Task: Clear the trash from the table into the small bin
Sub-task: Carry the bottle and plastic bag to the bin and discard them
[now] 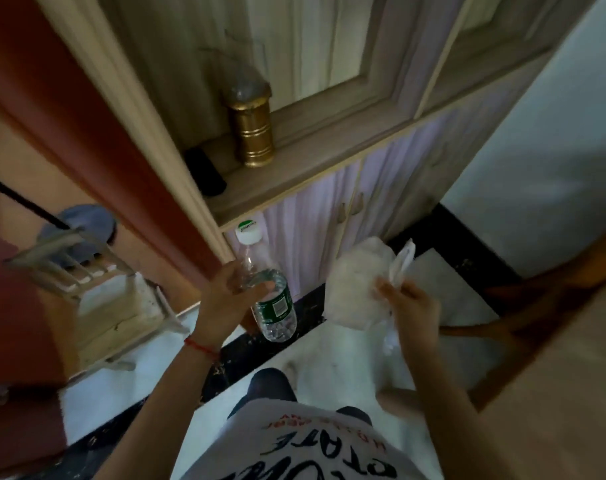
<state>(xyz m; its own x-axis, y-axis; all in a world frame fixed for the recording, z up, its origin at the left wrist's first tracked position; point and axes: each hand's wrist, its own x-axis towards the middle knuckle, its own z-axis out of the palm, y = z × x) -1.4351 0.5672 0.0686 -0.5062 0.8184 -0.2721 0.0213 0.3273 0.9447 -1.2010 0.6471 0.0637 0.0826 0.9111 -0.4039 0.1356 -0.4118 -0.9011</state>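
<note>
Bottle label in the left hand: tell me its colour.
Dark green, with a white printed panel, on the clear plastic bottle held by the left hand. Head view.

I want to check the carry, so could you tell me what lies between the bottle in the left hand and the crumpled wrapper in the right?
Nothing: in the head view only cabinet door and dark floor strip show behind the gap between plastic water bottle and crumpled white wrapper.

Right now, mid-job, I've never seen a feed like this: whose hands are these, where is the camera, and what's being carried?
There is no machine here. One wide-angle camera sits on a person's head, looking down past a white printed shirt at their bare hands. The left hand grips a clear plastic water bottle with a white cap and green label. The right hand pinches crumpled white paper or plastic wrapping. Behind is a cupboard shelf holding a gold canister. No bin is in view.
</note>
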